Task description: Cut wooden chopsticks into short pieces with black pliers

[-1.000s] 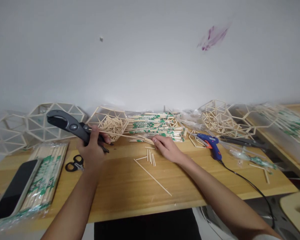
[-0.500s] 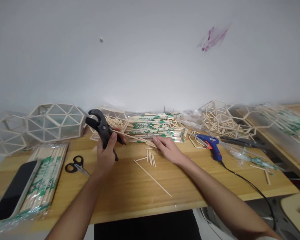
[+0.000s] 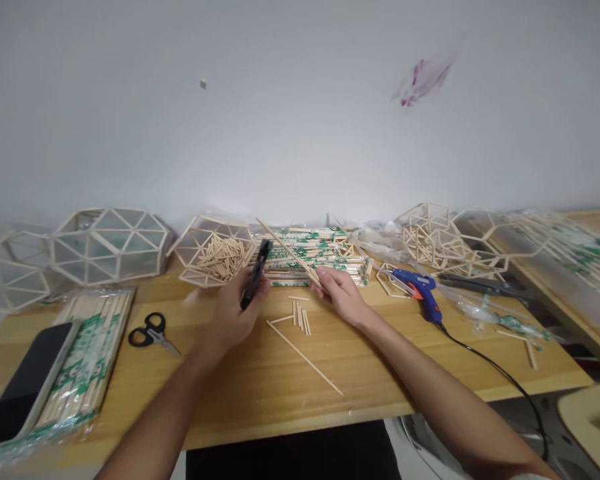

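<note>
Left hand [image 3: 237, 308]: wrapped around dark, smooth cutter [image 3: 255, 280], seen edge-on.
Right hand [image 3: 344, 295]: pinching slim, straight wooden stick [image 3: 287, 249] near lower end.
Stick position: aslant above desk [image 3: 230, 407], free end toward back edge.
Faceted frame [image 3: 117, 252]: wooden struts, translucent panels; along back edge, leftward.
Change: cutter turned from side-on; wooden stick tilted steeper, clear of left hand.
</note>
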`<state>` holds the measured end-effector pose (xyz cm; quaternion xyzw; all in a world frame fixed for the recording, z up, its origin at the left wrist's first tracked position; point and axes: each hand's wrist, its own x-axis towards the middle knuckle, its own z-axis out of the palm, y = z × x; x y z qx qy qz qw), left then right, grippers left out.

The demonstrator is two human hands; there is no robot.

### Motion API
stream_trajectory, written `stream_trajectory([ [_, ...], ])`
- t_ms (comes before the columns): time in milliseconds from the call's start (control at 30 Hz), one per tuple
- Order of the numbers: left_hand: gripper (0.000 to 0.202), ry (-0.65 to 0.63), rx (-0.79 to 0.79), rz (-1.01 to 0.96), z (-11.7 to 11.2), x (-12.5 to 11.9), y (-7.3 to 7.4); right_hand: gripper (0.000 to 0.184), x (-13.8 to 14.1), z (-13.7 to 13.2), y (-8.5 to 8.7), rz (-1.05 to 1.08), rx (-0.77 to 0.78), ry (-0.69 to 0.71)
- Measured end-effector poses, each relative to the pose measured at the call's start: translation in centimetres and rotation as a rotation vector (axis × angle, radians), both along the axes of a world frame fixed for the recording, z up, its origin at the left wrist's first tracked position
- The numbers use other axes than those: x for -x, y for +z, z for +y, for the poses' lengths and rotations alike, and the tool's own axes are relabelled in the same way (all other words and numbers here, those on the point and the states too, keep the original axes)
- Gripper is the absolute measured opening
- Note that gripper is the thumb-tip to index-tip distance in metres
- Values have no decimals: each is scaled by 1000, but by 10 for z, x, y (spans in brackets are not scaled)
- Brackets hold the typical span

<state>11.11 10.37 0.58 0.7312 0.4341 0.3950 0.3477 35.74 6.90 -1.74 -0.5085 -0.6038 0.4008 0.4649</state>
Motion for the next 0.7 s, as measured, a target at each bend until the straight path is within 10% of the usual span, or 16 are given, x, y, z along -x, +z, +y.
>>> stream_trajectory([
  [700,39,-139,-205,453,-8,-15,-15,61,10,-6,5,-271,-173,83],
])
